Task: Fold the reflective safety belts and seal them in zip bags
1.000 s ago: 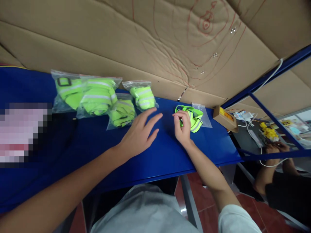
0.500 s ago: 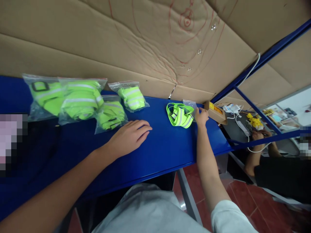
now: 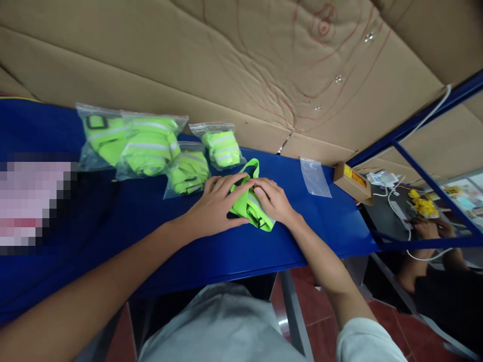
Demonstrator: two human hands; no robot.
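A loose neon-green reflective strap [image 3: 252, 207] with pale stripes and a dark buckle lies bunched on the blue table, between my hands. My right hand [image 3: 274, 201] is closed on its right side, thumb and fingers bent over the webbing. From the left, my left hand [image 3: 217, 207] reaches over the strap's edge, its fingers stretched out and the thumb spread apart, touching the webbing. Part of the strap is hidden under the fingers. To the right lies a flat clear zip bag [image 3: 316, 177].
Several clear bags of folded green straps [image 3: 149, 148] lie along the back left. A cardboard box [image 3: 352, 182] with yellow contents stands at the right end of the blue table [image 3: 226, 256]. Beyond the blue frame, another person's hands [image 3: 430, 229] work by yellow material.
My right hand has left the clear bag and moved left onto the strap. The strap has shifted left and nearer, and my left hand now touches it. The camera view has turned left.
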